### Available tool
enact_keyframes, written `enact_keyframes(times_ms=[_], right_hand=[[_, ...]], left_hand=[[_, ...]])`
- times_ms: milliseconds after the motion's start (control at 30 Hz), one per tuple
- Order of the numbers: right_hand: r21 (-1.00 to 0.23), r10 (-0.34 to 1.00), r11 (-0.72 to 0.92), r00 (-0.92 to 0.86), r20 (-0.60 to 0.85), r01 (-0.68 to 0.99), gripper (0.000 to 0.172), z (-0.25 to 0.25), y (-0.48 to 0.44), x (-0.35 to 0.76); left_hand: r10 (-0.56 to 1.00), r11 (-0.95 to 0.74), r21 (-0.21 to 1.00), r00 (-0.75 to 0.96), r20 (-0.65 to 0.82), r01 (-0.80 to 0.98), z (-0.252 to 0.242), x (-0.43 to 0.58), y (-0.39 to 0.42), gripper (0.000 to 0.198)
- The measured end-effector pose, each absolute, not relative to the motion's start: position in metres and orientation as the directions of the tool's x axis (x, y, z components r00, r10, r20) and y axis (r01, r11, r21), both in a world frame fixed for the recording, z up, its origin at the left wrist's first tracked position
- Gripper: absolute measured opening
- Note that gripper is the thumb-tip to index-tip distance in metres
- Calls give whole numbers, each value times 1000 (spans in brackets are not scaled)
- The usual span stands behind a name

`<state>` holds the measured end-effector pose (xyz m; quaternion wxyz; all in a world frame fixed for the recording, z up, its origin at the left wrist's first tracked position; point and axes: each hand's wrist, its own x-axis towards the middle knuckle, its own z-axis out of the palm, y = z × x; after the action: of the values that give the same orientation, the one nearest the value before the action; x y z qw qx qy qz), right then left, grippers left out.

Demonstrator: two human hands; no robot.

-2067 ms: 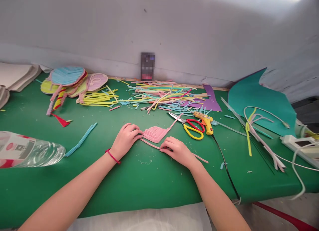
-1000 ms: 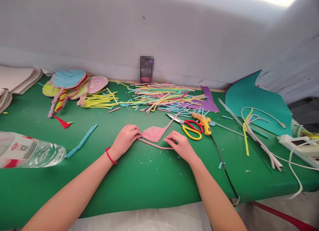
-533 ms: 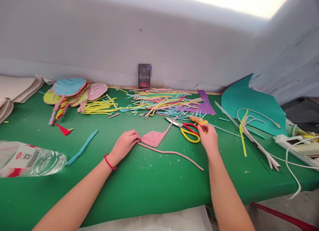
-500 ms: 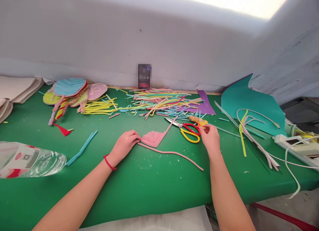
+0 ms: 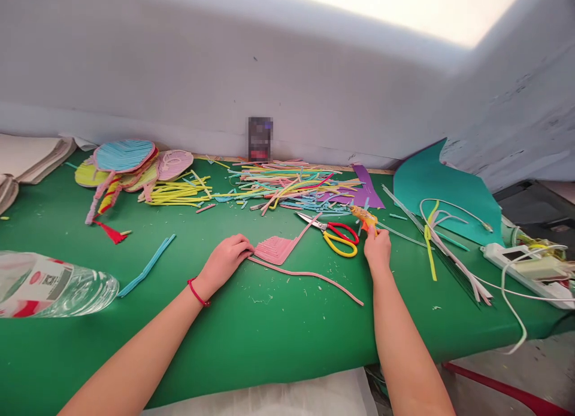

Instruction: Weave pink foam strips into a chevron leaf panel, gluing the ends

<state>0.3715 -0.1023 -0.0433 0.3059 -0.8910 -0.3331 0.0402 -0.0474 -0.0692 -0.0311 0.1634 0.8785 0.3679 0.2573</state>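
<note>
My left hand (image 5: 230,253) is closed in a pinch on the end of a long pink pipe cleaner (image 5: 309,274), beside the left corner of a pink folded pipe-cleaner piece (image 5: 275,250). One strip of that piece sticks out to the upper right. My right hand (image 5: 377,248) is wrapped round the handle of an orange glue gun (image 5: 365,216), its nozzle pointing to the upper left, with a clear glue stick (image 5: 402,234) trailing behind. Between the hands lie scissors (image 5: 339,239) with one red and one yellow handle, blades slightly apart.
Loose pipe cleaners (image 5: 287,185) are heaped along the wall. Finished pipe-cleaner fans (image 5: 123,157) lie at the back left, near a water bottle (image 5: 54,287) and blue pipe cleaners (image 5: 148,266). A teal sheet (image 5: 444,194) and a power strip (image 5: 521,266) are at the right.
My right hand has closed round the glue gun and raised it slightly, its nozzle shifting a little to the right. My left hand stays in place.
</note>
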Motion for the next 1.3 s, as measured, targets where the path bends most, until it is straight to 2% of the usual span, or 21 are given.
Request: enact_keyframes(times_ms=[133,367,500,600,700,800,900,1000,1067,1133,1300], right_hand=[[-640,592,-547,790,160,540,47,-42,-107,366],[-676,529,-520,818,226,523,48,-33,-109,357],[-707,500,-491,829,250,510,54,-15,-112,348],[-726,534,-438,803,264,529,64,14,-118,325],[-730,623,-380,740,252,569,66,48,-126,285],[-745,730,-317,653,204,587,64,65,-131,241],[-767,781,-218,580,233,603,63,53,-126,215],[-765,801,-196,550,236,614,60,27,-116,213],[-761,819,-188,526,227,621,57,14,-111,220],[-768,814,-189,535,227,613,56,9,-108,228],[-804,765,-145,581,278,576,51,14,-111,235]], left_hand=[[743,-655,514,596,304,554,-28,-47,-70,19],[811,-549,631,531,244,548,-26,-48,-71,20],[846,-484,702,483,224,523,-24,-47,-67,20],[876,-391,737,469,114,552,-14,-40,-54,22],[867,-313,700,494,-65,642,3,-23,-40,26],[806,-360,624,568,-167,694,14,0,-32,32],[781,-405,529,583,-224,745,14,17,-32,34],[766,-416,526,598,-236,741,12,19,-33,28],[733,-423,556,631,-254,715,12,15,-32,16],[696,-394,619,660,-283,680,15,8,-29,15],[713,-122,840,636,-296,528,26,-9,-20,25]])
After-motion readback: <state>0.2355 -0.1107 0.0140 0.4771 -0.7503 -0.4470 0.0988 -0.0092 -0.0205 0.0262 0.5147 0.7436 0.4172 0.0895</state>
